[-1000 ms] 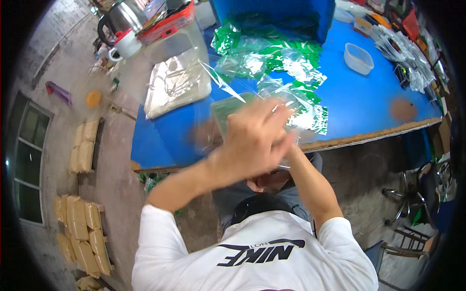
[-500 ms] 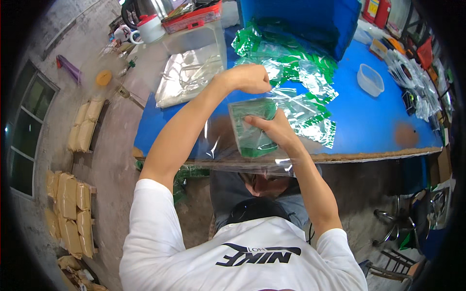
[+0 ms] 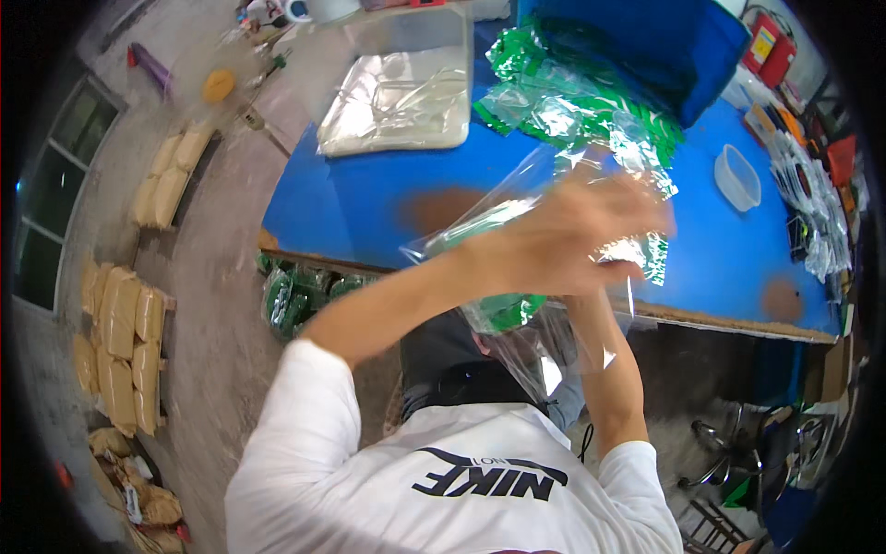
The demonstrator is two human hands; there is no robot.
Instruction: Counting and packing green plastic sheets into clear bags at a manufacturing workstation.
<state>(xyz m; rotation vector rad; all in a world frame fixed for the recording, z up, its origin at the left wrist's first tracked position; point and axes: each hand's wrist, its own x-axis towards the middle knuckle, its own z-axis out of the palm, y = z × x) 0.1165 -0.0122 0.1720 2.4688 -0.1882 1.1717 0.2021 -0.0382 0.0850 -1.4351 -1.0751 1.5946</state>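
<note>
A bundle of green-printed clear pouches (image 3: 508, 312) is at the table's front edge, wrapped in a large clear plastic bag (image 3: 544, 355) whose loose film hangs down over my lap. My left hand (image 3: 600, 226), smeared by motion, reaches across over the bundle's right side, and its grip is unclear. My right forearm (image 3: 614, 379) comes up from below behind the film. Most of my right hand is hidden under the left one, so its fingers do not show. Beyond my hands lies a loose heap of green and clear pouches (image 3: 591, 120).
A clear tray (image 3: 452, 138) with flat clear bags stands at the left of the blue table (image 3: 332, 203). A blue bin (image 3: 711, 69) lies behind the heap. To the right are an oval clear tub (image 3: 736, 180) and packaged items (image 3: 808, 208). Brown sacks (image 3: 120, 314) are stacked at left.
My left hand has swung right and toward me, now crossing over my right hand. The clear bag's film has shifted with it, and the bundle is lower and mostly covered. The view has shifted too.
</note>
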